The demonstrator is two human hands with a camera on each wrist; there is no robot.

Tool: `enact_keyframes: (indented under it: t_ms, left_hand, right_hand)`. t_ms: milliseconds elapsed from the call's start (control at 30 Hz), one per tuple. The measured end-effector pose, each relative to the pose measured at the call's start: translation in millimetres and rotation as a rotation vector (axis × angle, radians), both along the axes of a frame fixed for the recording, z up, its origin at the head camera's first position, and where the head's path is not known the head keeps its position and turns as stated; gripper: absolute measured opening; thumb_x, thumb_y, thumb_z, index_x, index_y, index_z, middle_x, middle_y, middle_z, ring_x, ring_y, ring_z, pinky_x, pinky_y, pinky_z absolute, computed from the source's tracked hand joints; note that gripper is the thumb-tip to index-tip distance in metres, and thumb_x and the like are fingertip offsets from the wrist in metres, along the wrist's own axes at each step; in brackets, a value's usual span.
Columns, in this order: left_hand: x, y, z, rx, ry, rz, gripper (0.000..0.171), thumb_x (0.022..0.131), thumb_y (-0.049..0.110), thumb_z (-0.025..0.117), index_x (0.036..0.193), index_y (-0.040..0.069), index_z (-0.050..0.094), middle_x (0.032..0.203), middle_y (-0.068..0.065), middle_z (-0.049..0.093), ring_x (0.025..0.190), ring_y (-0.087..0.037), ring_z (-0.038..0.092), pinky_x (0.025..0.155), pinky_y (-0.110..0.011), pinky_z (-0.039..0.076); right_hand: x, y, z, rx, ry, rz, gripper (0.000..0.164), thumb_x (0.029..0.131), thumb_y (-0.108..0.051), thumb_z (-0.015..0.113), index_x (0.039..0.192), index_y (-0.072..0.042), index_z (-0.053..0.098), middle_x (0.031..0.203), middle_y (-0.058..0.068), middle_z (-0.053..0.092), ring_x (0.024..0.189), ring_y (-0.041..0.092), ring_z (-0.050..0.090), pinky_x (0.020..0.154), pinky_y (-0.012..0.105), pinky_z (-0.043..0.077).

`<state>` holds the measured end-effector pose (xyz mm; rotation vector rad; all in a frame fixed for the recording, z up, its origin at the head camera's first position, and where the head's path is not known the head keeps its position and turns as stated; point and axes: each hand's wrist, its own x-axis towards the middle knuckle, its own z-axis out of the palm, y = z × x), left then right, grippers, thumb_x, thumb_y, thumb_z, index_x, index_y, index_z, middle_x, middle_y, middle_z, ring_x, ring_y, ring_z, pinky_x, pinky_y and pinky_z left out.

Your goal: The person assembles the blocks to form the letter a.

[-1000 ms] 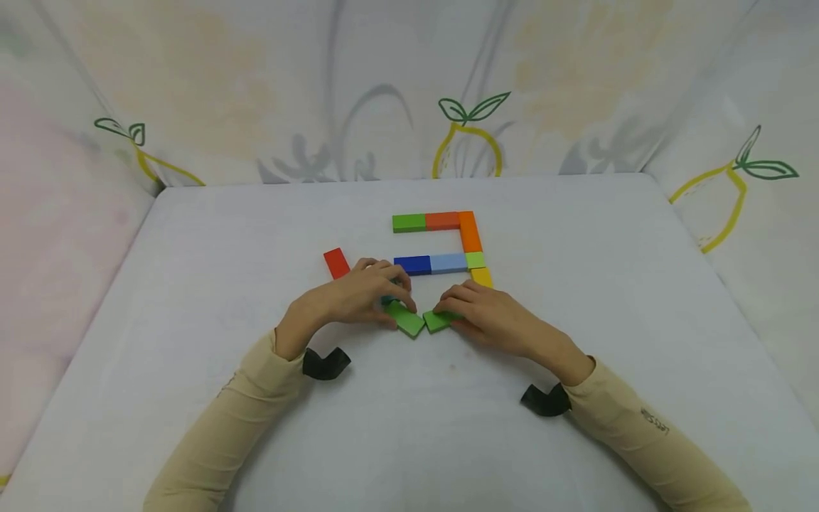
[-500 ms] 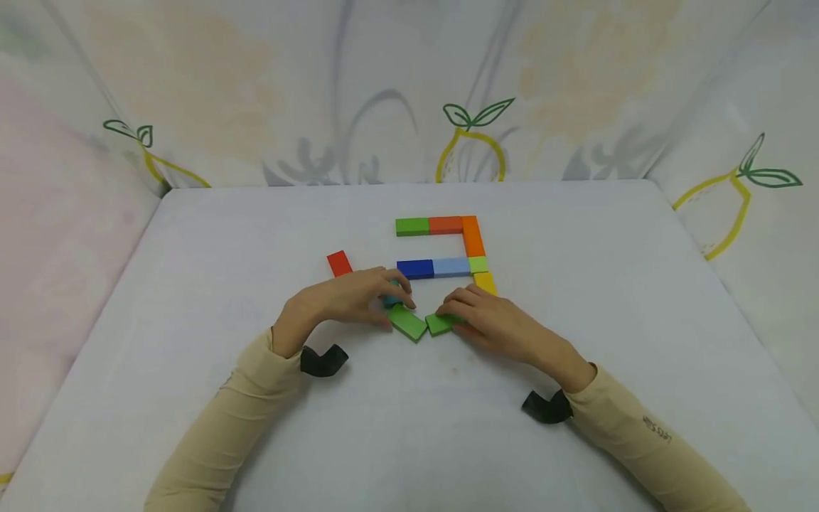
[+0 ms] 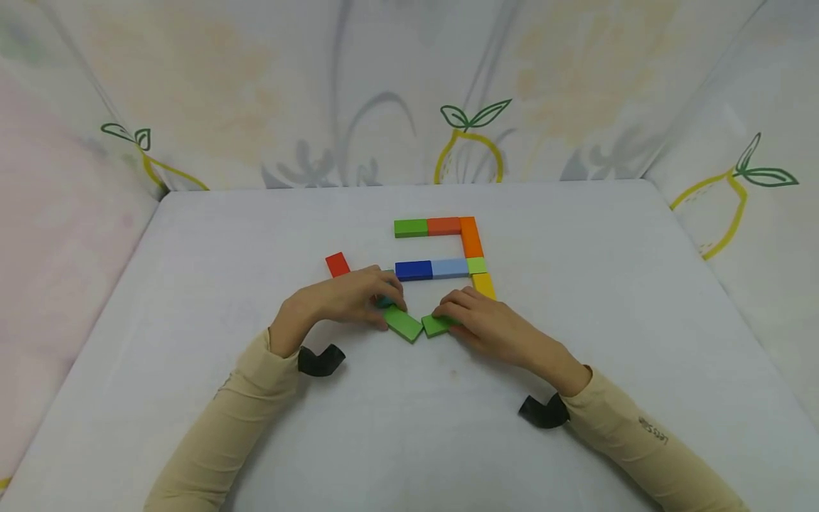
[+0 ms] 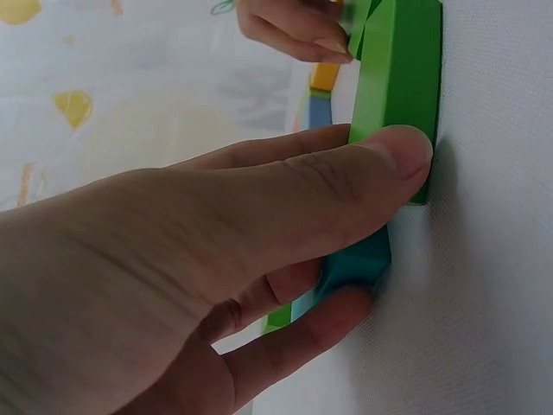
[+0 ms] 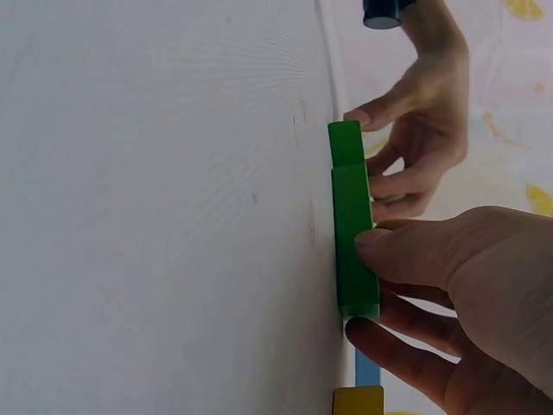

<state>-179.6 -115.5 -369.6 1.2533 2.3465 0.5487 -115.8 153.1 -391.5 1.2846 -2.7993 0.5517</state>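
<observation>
In the head view my left hand (image 3: 342, 299) holds a flat green block (image 3: 404, 325) that lies slanted on the white table. Its thumb presses the near side of that block (image 4: 399, 82) in the left wrist view, with the other fingers behind. A teal block (image 4: 359, 262) shows under those fingers, partly hidden. My right hand (image 3: 493, 323) pinches a second green block (image 3: 435, 326), partly covered by its fingers. The right wrist view shows the thumb on this block's long side (image 5: 352, 238). The two green blocks meet at their near corners.
Beyond the hands, dark blue (image 3: 414, 271), light blue (image 3: 451, 268), lime (image 3: 476, 265) and yellow (image 3: 484, 286) blocks join an orange block (image 3: 471, 237). A red-orange block (image 3: 443, 226) and a green one (image 3: 410, 228) form the far row. A red block (image 3: 337, 264) lies left.
My left hand's fingers have drawn back slightly to the left, baring more of the green block. Both green blocks have shifted very slightly left. The other blocks stay as they were.
</observation>
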Motion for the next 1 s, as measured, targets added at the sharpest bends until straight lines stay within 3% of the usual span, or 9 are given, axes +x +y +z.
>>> enact_keyframes:
  t_ms: [767, 1000]
  left_hand:
    - [-0.9, 1.3, 0.6, 0.049, 0.019, -0.009, 0.028, 0.078, 0.015, 0.077, 0.105, 0.02, 0.069, 0.113, 0.004, 0.062, 0.11, -0.018, 0.043, 0.093, -0.035, 0.041]
    - [1.7, 3.2, -0.3, 0.053, 0.035, 0.011, 0.025, 0.077, 0.025, 0.079, 0.099, 0.021, 0.069, 0.109, 0.005, 0.061, 0.107, -0.016, 0.043, 0.09, -0.033, 0.042]
  right_hand:
    - [-0.1, -0.2, -0.1, 0.001, -0.028, -0.016, 0.027, 0.089, -0.01, 0.064, 0.115, -0.015, 0.062, 0.113, -0.002, 0.06, 0.103, 0.013, 0.054, 0.087, 0.027, 0.051]
    - [-0.8, 0.3, -1.1, -0.009, -0.028, -0.003, 0.027, 0.089, -0.009, 0.064, 0.115, -0.014, 0.062, 0.113, -0.002, 0.06, 0.103, 0.013, 0.054, 0.088, 0.027, 0.051]
